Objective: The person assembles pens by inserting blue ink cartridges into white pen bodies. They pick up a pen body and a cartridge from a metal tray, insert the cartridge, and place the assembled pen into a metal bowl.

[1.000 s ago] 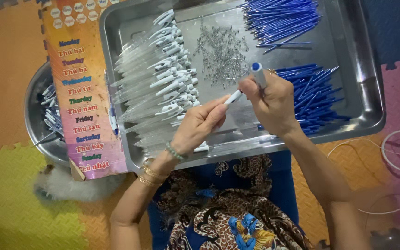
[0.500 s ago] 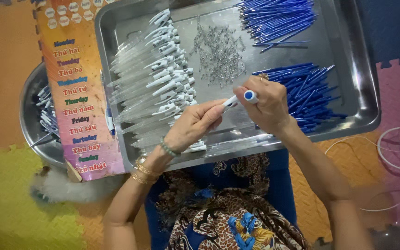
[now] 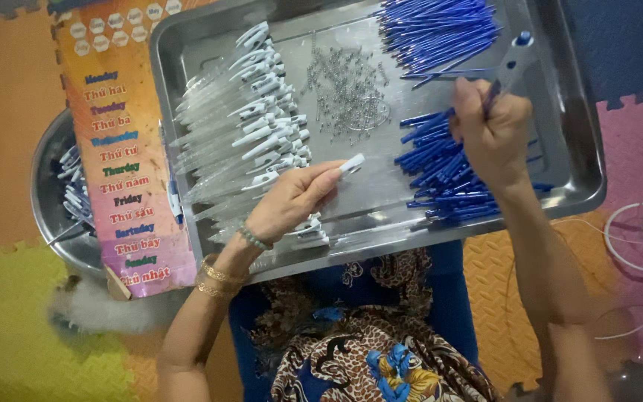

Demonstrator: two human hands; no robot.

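Left hand: the left hand [image 3: 292, 201] pinches a small white plastic pen cap [image 3: 351, 164] between thumb and fingertips.
Right hand: the right hand [image 3: 489, 134] is closed around a clear pen barrel with a blue tip [image 3: 513, 56].
Between the hands: loose small metal springs [image 3: 347, 89].
Under both hands: shallow steel tray [image 3: 574, 149].
Beneath the right hand: blue ink refills [image 3: 440, 179].
Beside the left hand: white clear barrels [image 3: 240, 126].

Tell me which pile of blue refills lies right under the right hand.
The lower pile of blue refills, spread along the steel tray's near edge beneath the right hand. The other blue pile sits apart in the far corner.
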